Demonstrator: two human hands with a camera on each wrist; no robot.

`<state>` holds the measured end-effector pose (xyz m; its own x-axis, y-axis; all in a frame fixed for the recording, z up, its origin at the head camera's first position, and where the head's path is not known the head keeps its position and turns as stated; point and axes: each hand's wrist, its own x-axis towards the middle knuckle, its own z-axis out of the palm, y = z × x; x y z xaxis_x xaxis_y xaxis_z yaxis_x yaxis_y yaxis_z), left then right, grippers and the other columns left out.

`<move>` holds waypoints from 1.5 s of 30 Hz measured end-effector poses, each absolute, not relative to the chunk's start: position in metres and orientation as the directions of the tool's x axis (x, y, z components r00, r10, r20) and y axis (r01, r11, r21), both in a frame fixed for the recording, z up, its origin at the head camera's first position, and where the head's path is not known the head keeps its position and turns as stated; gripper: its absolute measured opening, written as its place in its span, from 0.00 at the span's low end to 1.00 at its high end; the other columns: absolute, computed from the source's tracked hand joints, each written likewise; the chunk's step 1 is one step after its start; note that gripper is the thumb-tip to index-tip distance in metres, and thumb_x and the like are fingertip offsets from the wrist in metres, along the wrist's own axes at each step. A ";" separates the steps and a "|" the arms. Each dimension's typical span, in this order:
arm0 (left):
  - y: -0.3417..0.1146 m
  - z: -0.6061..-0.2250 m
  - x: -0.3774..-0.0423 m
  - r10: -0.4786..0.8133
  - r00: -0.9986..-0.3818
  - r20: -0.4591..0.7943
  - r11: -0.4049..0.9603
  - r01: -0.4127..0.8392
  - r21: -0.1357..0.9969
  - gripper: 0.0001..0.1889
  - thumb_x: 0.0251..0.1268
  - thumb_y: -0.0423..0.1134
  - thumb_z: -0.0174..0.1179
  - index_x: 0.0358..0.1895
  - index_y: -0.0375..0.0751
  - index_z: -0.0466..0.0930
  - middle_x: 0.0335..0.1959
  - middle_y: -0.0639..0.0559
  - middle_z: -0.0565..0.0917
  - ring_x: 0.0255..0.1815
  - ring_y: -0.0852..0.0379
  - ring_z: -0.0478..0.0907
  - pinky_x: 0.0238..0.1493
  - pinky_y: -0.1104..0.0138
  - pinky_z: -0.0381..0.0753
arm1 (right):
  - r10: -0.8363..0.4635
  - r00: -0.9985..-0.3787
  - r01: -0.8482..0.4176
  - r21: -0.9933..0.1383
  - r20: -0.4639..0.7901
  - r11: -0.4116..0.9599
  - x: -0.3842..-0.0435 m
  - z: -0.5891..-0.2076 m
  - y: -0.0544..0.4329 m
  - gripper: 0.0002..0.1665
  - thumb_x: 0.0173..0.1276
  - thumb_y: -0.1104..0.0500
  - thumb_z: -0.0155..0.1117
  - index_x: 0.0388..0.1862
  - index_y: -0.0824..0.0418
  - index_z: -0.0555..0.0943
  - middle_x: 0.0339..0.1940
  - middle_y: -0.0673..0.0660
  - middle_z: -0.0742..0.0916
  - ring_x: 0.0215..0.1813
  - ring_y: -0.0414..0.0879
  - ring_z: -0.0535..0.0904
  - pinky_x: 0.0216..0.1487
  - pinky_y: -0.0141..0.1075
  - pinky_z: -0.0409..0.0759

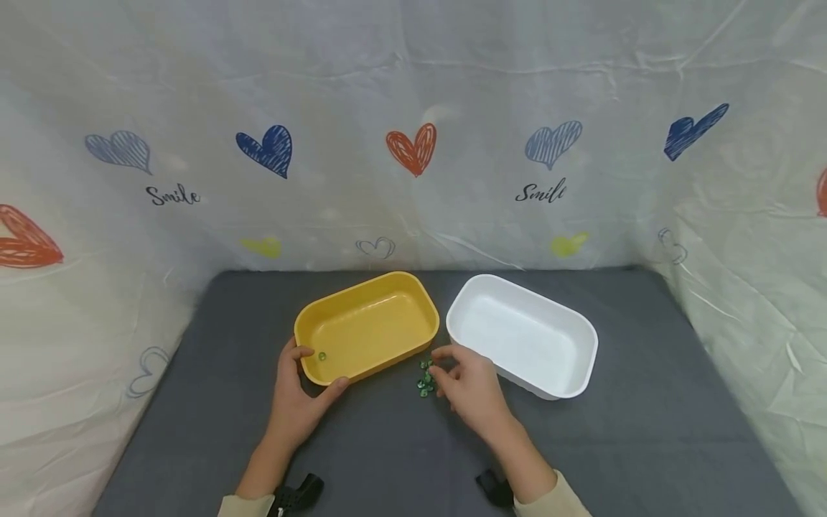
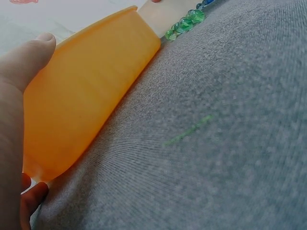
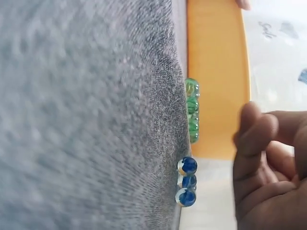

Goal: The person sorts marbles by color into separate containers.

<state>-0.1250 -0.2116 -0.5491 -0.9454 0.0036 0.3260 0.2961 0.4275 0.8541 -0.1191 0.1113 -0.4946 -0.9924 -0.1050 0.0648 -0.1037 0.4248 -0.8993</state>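
Observation:
My left hand (image 1: 293,402) grips the near left corner of a yellow tray (image 1: 370,293), its thumb on the front rim and its fingers at the left side. Inside that tray, near its left end, lies one green marble (image 1: 321,356). My right hand (image 1: 477,391) hovers beside several green marbles (image 1: 423,384) on the cloth, index finger and thumb bent toward each other with a small gap. No marble shows between those fingertips. Blue marbles (image 3: 186,197) sit close to the green ones in the right wrist view; the right hand hides them in the head view.
A white tray (image 1: 536,292) stands to the right of the yellow one, angled, just beyond my right hand. Dark grey cloth (image 1: 368,459) covers the table. A pale curtain (image 1: 472,93) printed with hearts hangs behind and at both sides.

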 end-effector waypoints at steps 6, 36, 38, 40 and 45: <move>-0.211 -0.550 -0.125 0.010 -0.950 0.313 0.420 0.288 0.861 0.39 0.61 0.34 0.82 0.68 0.31 0.65 0.89 0.38 0.50 0.84 0.35 0.58 0.70 0.79 0.61 | -0.108 -0.994 -0.035 -0.902 -0.012 0.430 -0.119 -0.507 0.115 0.14 0.73 0.67 0.74 0.56 0.64 0.88 0.19 0.49 0.85 0.16 0.44 0.78 0.17 0.36 0.76; -0.211 -0.552 -0.125 0.003 -0.953 0.304 0.418 0.277 0.865 0.39 0.62 0.35 0.81 0.69 0.31 0.64 0.89 0.39 0.49 0.86 0.35 0.53 0.71 0.80 0.58 | -0.153 -0.986 -0.143 -0.804 0.066 0.576 -0.130 -0.517 0.114 0.13 0.70 0.69 0.76 0.52 0.61 0.92 0.30 0.47 0.87 0.20 0.37 0.78 0.21 0.34 0.77; -0.211 -0.552 -0.125 0.006 -0.950 0.311 0.411 0.286 0.866 0.39 0.62 0.34 0.81 0.68 0.30 0.64 0.89 0.38 0.49 0.86 0.34 0.54 0.71 0.79 0.58 | -0.154 -0.985 -0.152 -0.792 0.075 0.592 -0.130 -0.517 0.114 0.12 0.69 0.68 0.77 0.51 0.60 0.92 0.33 0.48 0.89 0.21 0.36 0.78 0.23 0.34 0.77; -0.211 -0.552 -0.125 0.008 -0.948 0.319 0.407 0.294 0.865 0.39 0.62 0.33 0.81 0.67 0.29 0.64 0.89 0.38 0.49 0.86 0.33 0.54 0.71 0.79 0.59 | -0.151 -0.985 -0.159 -0.777 0.083 0.610 -0.130 -0.518 0.114 0.12 0.68 0.67 0.79 0.49 0.59 0.93 0.39 0.50 0.91 0.23 0.35 0.77 0.25 0.34 0.77; -0.212 -0.552 -0.126 0.001 -0.948 0.318 0.390 0.294 0.873 0.38 0.62 0.33 0.81 0.68 0.30 0.64 0.89 0.40 0.49 0.85 0.35 0.56 0.71 0.78 0.61 | -0.152 -0.985 -0.165 -0.756 0.088 0.634 -0.130 -0.520 0.114 0.11 0.67 0.65 0.81 0.47 0.56 0.93 0.46 0.50 0.91 0.28 0.35 0.76 0.30 0.34 0.78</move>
<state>-0.1256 -0.2117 -0.5521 -0.9479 0.0010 0.3185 0.2936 0.3901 0.8727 -0.1303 0.1139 -0.5195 -0.9845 -0.1517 0.0877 -0.1650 0.6338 -0.7557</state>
